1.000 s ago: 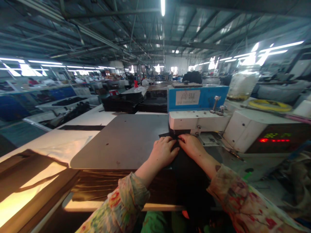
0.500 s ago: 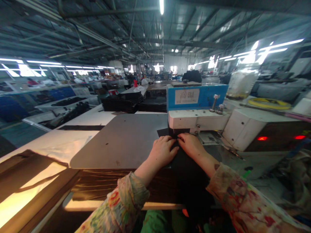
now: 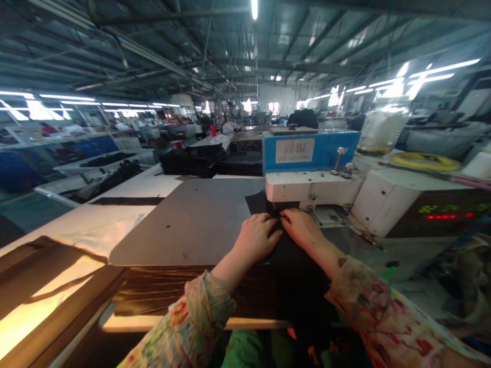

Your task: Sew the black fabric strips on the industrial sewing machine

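A length of black fabric [image 3: 297,271] runs from under the front of a white and blue machine head [image 3: 286,189] down over the table edge toward my lap. My left hand [image 3: 257,237] presses curled fingers on its left side, thumb pointing right, and grips it close to the machine. On the other side, my right hand [image 3: 303,227] pinches the fabric between thumb and fingers, just in front of the head. The fingertips of both hands nearly meet. A corner of the fabric sticks out to the left of the head, on a grey metal plate [image 3: 184,220].
Folded brown-looking fabric [image 3: 164,294] is stacked beneath the plate. Black stacked pieces [image 3: 195,161] lie beyond it. To the right stand a control box [image 3: 433,209] with a lit display, a clear jar [image 3: 383,125] and a yellow ring [image 3: 425,162].
The fabric's far corner reaches slightly farther left and away from me. Both hands stay almost in place. More digits, some green, show on the control box display.
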Tool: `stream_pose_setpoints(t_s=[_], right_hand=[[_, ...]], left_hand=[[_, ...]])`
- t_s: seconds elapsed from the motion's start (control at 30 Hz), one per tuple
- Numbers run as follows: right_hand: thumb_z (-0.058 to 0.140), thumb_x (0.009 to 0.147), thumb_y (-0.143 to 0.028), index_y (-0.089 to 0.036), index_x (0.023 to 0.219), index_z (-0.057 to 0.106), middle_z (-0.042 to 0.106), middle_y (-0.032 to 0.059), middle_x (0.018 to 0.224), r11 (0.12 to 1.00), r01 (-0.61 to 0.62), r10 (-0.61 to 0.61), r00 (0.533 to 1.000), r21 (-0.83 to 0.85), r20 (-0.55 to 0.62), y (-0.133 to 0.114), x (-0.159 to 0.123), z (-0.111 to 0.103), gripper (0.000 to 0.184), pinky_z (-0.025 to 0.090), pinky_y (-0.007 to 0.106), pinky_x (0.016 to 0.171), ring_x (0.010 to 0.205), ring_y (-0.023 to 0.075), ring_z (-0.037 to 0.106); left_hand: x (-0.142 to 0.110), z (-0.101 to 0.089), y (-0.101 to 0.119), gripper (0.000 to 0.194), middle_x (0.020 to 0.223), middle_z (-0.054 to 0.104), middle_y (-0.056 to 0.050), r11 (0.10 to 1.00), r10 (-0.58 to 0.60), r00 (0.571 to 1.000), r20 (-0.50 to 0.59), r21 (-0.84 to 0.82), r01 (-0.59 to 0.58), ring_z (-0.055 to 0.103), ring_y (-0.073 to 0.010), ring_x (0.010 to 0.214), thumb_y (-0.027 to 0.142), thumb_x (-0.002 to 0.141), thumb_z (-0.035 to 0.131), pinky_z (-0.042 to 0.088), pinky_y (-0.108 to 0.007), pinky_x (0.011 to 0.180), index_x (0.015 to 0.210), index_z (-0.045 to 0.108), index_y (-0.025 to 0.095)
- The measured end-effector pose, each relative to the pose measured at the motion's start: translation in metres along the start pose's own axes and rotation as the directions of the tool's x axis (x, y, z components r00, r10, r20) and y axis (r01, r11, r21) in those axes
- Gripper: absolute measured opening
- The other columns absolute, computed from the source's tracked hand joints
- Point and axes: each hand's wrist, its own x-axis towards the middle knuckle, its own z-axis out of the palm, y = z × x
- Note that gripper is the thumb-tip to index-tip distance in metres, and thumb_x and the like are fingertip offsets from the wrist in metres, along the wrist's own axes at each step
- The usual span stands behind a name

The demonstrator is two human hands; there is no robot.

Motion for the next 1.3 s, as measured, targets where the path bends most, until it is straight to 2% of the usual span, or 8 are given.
stream_pose_setpoints(t_s=[0.9,1.3], right_hand=[[0.041,0.084,-0.02,-0.016,0.099,0.06,0.063,0.0067,0.096,0.999,0.023,-0.024,1.0,-0.028,-0.016,-0.0008,-0.0023,-0.0008,0.025,0.039,0.024,0.074,0.087,0.0169,0.057],[0.041,0.084,-0.019,-0.015,0.098,0.06,0.063,0.0072,0.095,0.999,0.029,-0.029,0.999,-0.041,-0.015,0.0002,-0.0007,0.001,0.024,0.04,0.025,0.073,0.086,0.0177,0.058]], left_hand=[[-0.0005,-0.0014,0.0004,0.032,0.113,0.054,-0.003,1.0,0.011,1.0,-0.018,0.006,-0.011,0.047,-0.021,0.101,0.042,0.083,0.04,0.041,-0.034,0.081,0.107,0.054,0.025],[0.0003,0.0002,-0.0004,0.032,0.111,0.055,-0.002,1.0,0.02,0.999,-0.029,-0.002,-0.02,0.048,-0.0208,0.1,0.041,0.083,0.041,0.041,-0.034,0.084,0.106,0.055,0.023]])
